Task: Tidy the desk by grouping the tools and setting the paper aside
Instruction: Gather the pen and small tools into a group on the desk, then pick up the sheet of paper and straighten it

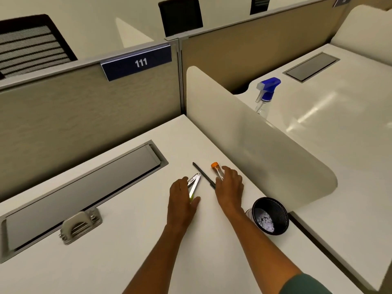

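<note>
On the white desk (127,240), a metal folding tool (194,184) lies half open under my left hand (182,200), whose fingers rest on its near end. A black pen (202,173) lies between the hands. My right hand (230,184) lies over a clear tube with an orange cap (216,168), fingers touching the tube and the pen's near end. A grey hole punch (80,225) stands at the left. A black mesh cup (270,216) at the right holds crumpled white paper (266,223).
A grey cable hatch (84,183) is sunk into the desk along the beige partition (84,107). A curved white divider (244,134) borders the desk's right side. Behind it a spray bottle with a blue head (266,93) stands on the neighbouring desk.
</note>
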A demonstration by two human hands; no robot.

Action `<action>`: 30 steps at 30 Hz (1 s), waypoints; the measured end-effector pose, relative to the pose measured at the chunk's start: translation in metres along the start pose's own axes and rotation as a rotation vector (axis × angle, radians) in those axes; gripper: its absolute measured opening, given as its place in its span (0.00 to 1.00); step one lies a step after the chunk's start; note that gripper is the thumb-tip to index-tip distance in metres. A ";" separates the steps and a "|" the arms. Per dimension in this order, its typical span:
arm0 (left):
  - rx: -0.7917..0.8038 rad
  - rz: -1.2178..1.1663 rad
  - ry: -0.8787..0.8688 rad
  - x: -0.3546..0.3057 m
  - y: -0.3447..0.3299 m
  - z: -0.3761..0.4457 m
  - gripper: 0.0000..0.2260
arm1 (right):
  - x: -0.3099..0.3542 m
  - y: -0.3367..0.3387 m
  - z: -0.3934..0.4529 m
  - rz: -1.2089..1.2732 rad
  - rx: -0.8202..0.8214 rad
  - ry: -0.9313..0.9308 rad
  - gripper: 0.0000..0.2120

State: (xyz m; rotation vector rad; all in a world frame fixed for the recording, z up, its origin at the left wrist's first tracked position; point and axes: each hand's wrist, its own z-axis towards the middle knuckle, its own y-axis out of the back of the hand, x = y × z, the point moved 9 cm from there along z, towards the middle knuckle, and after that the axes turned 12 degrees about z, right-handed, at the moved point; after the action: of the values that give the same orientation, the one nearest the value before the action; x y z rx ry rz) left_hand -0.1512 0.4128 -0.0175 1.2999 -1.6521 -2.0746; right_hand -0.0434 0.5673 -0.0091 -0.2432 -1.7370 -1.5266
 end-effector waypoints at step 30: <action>-0.277 0.528 0.196 0.095 0.190 -0.202 0.41 | 0.167 -0.001 -0.181 -0.136 0.184 0.632 0.39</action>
State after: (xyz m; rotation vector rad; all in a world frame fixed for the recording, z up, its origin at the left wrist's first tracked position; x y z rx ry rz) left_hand -0.1308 0.1445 0.0985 0.8326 -1.3739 -1.7193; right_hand -0.0771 0.3457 0.0930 0.4198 -1.3810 -1.3301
